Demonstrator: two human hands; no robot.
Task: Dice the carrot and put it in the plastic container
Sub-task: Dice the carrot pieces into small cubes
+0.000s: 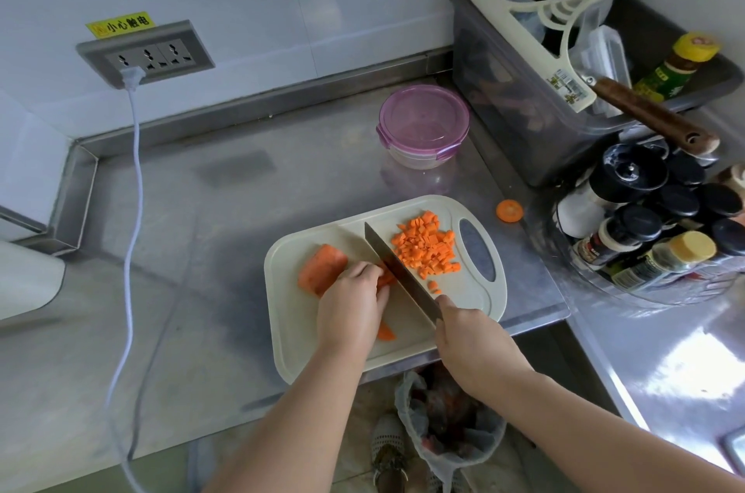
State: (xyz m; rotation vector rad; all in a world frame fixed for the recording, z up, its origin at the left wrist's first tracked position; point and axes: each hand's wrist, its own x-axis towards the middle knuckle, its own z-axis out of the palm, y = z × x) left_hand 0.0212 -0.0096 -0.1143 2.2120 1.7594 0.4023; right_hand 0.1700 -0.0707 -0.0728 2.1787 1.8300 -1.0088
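Note:
A cream cutting board (314,347) lies at the counter's front edge. On it sits a pile of diced carrot (427,246) near the handle hole, and a large carrot chunk (320,268) at the left. My left hand (352,309) presses carrot strips (386,278) down with curled fingers, right against the knife blade (397,268). My right hand (469,339) grips the knife handle, blade angled across the board. A thin carrot sliver (386,332) lies beside my left hand. The plastic container (423,125), with its purple lid on, stands behind the board.
A carrot slice (509,211) lies on the steel counter right of the board. A grey bin (564,89) with a squeegee and a spice rack (653,226) crowd the right. A white cord (135,210) hangs from the wall socket (145,57). A bagged waste bin (447,416) stands below.

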